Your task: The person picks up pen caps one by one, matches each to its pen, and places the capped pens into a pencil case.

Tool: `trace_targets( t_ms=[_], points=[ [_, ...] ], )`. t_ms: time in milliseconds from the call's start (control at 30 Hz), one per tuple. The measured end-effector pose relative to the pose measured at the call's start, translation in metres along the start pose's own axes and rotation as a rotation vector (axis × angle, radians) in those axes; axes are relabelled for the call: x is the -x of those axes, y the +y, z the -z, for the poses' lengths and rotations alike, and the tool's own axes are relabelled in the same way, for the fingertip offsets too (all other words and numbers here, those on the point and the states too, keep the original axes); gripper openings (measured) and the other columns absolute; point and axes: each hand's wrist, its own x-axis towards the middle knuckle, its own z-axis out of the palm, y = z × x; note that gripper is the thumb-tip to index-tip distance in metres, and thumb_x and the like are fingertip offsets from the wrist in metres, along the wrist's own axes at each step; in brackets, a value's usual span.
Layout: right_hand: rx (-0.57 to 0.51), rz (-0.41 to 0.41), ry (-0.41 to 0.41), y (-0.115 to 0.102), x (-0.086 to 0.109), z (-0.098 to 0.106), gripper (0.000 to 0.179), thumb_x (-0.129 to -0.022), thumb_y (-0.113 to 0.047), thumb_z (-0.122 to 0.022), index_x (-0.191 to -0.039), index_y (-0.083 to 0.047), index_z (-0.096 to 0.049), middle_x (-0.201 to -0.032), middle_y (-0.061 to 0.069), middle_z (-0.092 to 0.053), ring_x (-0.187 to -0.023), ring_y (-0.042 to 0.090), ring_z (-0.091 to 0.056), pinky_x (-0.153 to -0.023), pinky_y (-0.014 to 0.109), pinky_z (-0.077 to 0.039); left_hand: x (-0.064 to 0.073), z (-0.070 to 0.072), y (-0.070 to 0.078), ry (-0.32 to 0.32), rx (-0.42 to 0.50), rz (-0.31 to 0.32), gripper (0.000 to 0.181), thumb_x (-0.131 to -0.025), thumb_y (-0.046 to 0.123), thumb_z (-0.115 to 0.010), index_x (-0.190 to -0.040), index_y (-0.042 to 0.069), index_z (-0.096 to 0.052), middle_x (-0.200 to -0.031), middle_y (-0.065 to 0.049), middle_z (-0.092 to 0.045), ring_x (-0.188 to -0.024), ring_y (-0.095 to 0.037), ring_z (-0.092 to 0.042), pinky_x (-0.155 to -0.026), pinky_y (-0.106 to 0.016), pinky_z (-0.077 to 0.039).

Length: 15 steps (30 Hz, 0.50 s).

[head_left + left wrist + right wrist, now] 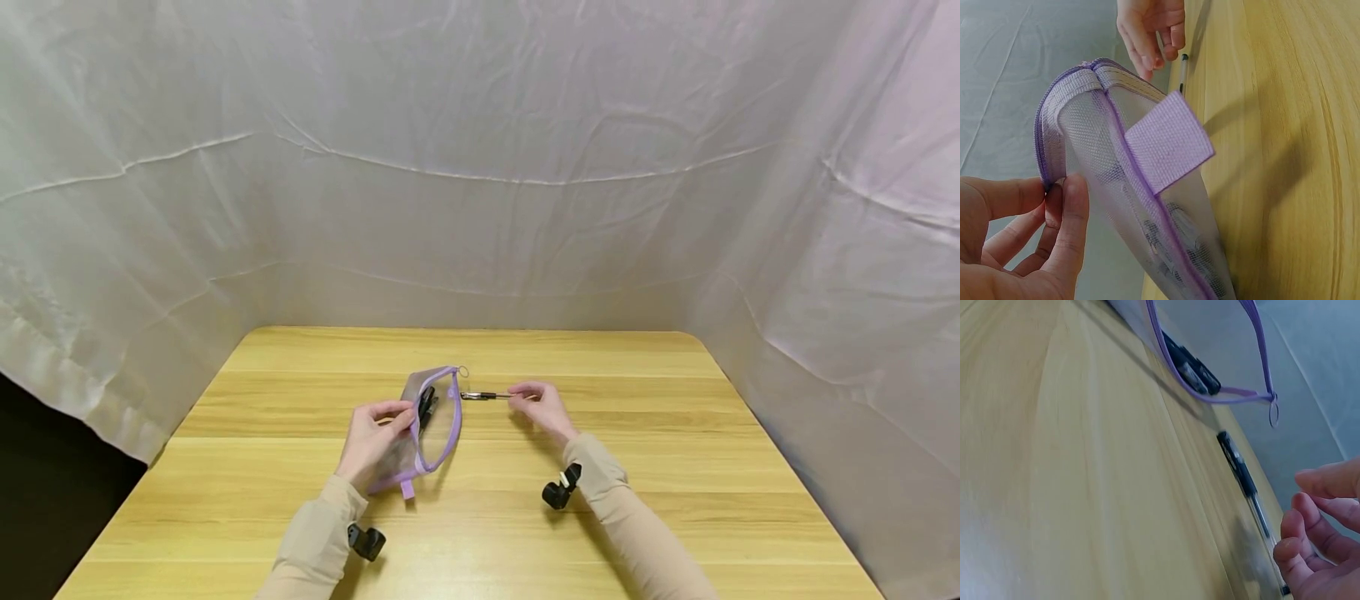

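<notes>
A see-through mesh pencil pouch (457, 429) with purple zip edging stands with its mouth gaping to the right. My left hand (1029, 231) pinches one zip edge of it between thumb and fingers. Several black-capped pens (1190, 369) show inside the pouch. On the table, just right of the mouth, lies a clear-barrelled pen (1244, 475), its black cap toward the pouch. Over the far end of that pen hovers my right hand (542, 407), its fingers loosely bent. In the right wrist view a gap shows between its thumb and fingers, with nothing gripped there.
The wood-grained table (675, 467) runs under both hands. Pale cloth (480, 225) hangs around its back and sides. A small ring (1274, 414) dangles from the pouch's zip end, and a purple tab (1169, 144) sticks out at its opposite end.
</notes>
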Motion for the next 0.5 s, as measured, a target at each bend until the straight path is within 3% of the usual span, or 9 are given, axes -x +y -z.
trace_targets(
  t_ms=[167,500],
  points=[
    [0.012,-0.02,0.039,0.006,-0.001,0.009,0.028,-0.09,-0.002,-0.068,-0.117,0.008,-0.068,-0.095,0.012,-0.067,-0.076,0.018,-0.059,-0.058,0.022,-0.047,0.0,0.001,0.0,-0.005,0.001,0.0,0.023,-0.091,-0.005,-0.066,-0.112,-0.015,-0.069,-0.097,-0.016,-0.07,-0.077,-0.005,-0.064,-0.071,-0.018,-0.06],
    [0.144,0.004,0.064,0.01,0.002,0.018,0.026,-0.089,-0.001,-0.068,-0.115,0.005,-0.068,-0.1,0.015,-0.066,-0.084,0.015,-0.058,-0.07,0.019,-0.048,0.001,0.002,0.0,-0.002,-0.016,-0.01,0.022,-0.091,-0.004,-0.067,-0.111,-0.013,-0.07,-0.1,-0.019,-0.071,-0.078,-0.005,-0.064,-0.071,-0.018,-0.06]
  ],
)
